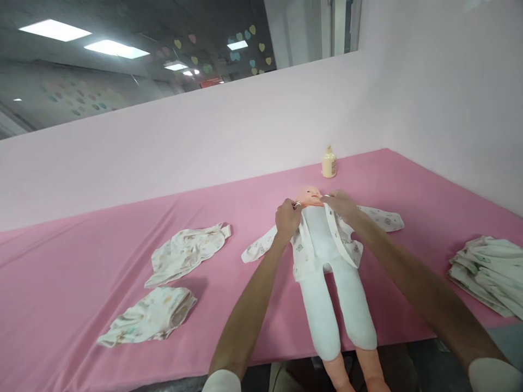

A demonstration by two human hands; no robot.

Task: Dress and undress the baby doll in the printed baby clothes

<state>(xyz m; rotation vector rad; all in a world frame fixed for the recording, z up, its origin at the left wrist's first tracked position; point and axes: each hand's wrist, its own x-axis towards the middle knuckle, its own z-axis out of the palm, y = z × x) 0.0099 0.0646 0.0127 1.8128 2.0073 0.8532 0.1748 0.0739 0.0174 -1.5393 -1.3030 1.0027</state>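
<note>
A baby doll (321, 234) in a white bodysuit lies on its back, its feet toward me and past the table's front edge. Around its arms and sides is a white printed baby jacket (303, 251), spread open at the front. My left hand (288, 219) pinches the jacket's collar on the left of the doll's neck. On the other side of the neck, my right hand (341, 204) grips the opposite collar edge, its fingertips partly hidden. Both jacket sleeves stretch out sideways. The doll's head shows just beyond my hands.
Two folded printed cloth pieces (186, 250) lie on the pink-covered table (229, 321) at left. A stack of printed cloths (492, 272) sits at the right edge. Behind the doll stands a cream pump bottle (329, 163). White walls border the table's back and right.
</note>
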